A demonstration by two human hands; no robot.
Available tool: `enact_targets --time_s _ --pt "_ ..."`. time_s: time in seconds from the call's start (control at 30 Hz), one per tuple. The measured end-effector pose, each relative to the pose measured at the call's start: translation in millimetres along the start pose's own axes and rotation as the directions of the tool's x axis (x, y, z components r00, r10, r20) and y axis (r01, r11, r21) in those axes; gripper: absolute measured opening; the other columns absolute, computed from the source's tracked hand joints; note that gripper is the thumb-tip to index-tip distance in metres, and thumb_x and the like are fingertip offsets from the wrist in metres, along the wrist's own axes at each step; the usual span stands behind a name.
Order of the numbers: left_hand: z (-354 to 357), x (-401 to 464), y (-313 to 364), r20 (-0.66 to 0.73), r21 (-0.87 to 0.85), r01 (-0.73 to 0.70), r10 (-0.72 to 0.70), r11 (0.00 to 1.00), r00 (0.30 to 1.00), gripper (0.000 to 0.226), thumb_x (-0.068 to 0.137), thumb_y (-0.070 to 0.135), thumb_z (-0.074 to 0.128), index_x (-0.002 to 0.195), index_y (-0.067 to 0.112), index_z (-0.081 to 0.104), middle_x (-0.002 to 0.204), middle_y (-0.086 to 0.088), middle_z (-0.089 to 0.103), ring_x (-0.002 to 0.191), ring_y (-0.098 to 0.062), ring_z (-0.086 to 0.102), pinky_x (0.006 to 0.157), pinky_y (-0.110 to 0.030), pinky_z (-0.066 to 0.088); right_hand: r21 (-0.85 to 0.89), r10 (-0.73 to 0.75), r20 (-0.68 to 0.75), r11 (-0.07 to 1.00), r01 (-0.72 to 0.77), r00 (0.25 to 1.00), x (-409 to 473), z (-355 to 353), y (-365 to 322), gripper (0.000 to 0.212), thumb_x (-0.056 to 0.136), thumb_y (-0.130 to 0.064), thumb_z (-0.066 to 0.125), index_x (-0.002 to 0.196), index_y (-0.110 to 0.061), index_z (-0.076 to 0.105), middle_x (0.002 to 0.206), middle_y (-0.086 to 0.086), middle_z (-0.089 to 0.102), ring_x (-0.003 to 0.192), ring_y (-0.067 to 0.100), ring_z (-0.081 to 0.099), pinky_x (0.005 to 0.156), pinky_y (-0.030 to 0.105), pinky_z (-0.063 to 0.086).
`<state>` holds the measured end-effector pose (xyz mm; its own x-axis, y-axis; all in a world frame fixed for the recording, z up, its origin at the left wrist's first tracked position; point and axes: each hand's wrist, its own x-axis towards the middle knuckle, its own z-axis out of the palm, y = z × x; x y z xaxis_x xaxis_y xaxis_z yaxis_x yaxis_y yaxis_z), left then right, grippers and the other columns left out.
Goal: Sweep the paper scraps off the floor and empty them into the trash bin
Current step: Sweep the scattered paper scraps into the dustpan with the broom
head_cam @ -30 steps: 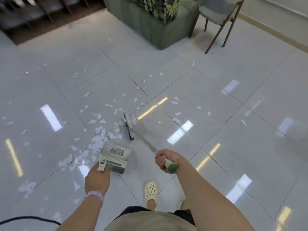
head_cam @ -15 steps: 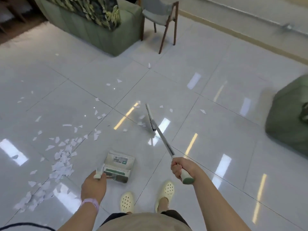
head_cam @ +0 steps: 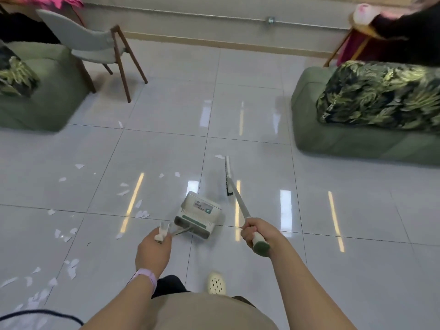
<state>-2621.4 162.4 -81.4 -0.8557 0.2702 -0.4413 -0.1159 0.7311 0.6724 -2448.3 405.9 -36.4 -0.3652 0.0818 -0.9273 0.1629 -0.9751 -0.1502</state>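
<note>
White paper scraps (head_cam: 71,270) lie scattered on the tiled floor (head_cam: 357,234), mostly left of both hands; one piece (head_cam: 219,156) sits just beside the broom (head_cam: 229,181) head. The left hand (head_cam: 152,251) grips the dustpan (head_cam: 199,214) handle, the pan resting ahead between the hands. The right hand (head_cam: 258,233) curls around the broom's handle.
</note>
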Motion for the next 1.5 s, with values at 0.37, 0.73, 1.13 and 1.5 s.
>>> enact_targets --time_s 0.37,0.73,1.13,1.5 --pt "46 70 62 0.020 -0.078 -0.015 0.016 0.997 1.000 0.021 0.096 0.047 0.057 0.089 0.032 0.070 0.075 0.007 0.069 0.076 -0.020 0.065 0.071 -0.034 0.055 0.085 -0.002 -0.072 0.996 0.008 0.997 26 29 -48 0.024 0.085 0.004 0.049 0.100 -0.012 0.039 0.065 -0.001 0.034 0.040 0.004 0.034 0.037 0.013 0.035" --pt "44 169 88 0.028 -0.131 0.151 -0.148 0.980 0.989 0.022 0.099 0.042 0.057 0.099 0.024 0.070 0.084 0.003 0.069 0.085 -0.027 0.064 0.075 -0.034 0.051 -0.074 0.028 -0.191 0.996 -0.043 0.981 53 111 -96 0.015 0.085 0.003 0.051 0.084 -0.011 0.045 0.062 -0.001 0.039 0.040 0.006 0.037 0.032 0.016 0.035" --pt "83 228 153 -0.021 -0.104 0.326 -0.330 0.940 0.944 0.032 0.100 0.037 0.054 0.121 0.015 0.062 0.097 -0.007 0.071 0.089 -0.032 0.065 0.067 -0.031 0.043 -0.384 -0.097 -0.332 0.922 -0.040 0.938 65 160 -161 0.011 0.088 0.000 0.053 0.086 -0.009 0.047 0.054 0.001 0.038 0.036 0.009 0.035 0.030 0.018 0.032" --pt "114 242 188 -0.157 -0.045 0.324 -0.327 0.945 0.932 0.024 0.099 0.033 0.056 0.114 0.017 0.066 0.091 -0.007 0.070 0.079 -0.030 0.061 0.065 -0.030 0.043 -0.681 -0.230 -0.377 0.726 -0.100 0.897 153 177 -300 0.011 0.093 -0.011 0.061 0.099 -0.005 0.054 0.055 0.008 0.051 0.039 0.015 0.045 0.036 0.020 0.040"
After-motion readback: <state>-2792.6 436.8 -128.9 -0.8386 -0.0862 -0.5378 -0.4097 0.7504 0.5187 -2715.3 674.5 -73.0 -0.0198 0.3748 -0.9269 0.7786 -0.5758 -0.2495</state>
